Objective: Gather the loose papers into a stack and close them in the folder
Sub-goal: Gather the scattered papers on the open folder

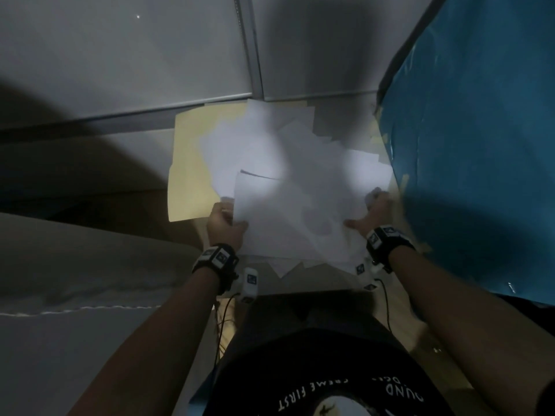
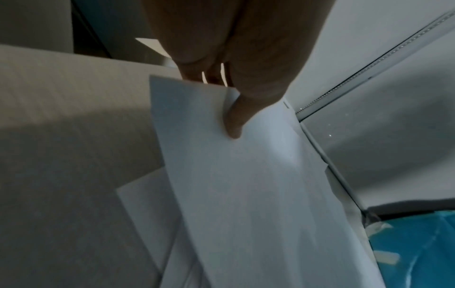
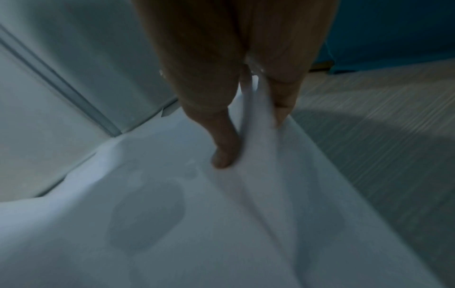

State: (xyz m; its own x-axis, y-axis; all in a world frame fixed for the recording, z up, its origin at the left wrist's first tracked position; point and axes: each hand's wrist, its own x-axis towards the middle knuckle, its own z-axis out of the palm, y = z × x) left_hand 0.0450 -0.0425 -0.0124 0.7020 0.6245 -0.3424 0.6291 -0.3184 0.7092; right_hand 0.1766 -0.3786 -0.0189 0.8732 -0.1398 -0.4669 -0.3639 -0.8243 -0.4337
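Note:
A loose pile of white papers [image 1: 294, 190] lies fanned out over an open yellow folder [image 1: 189, 163] on the floor. My left hand [image 1: 225, 223] pinches the left edge of the top sheets, thumb on top, as the left wrist view shows on the papers [image 2: 246, 185]. My right hand [image 1: 371, 213] grips the right edge of the papers [image 3: 197, 224], with the thumb over them and the fingers underneath. The sheets between my hands are lifted and bowed. Most of the folder is hidden under the paper.
A blue covered object [image 1: 474, 145] stands close on the right. Grey cabinet panels [image 1: 150, 55] rise behind the folder. A pale cushion [image 1: 75, 265] lies at the left. The person's dark shirt [image 1: 315, 370] fills the near edge.

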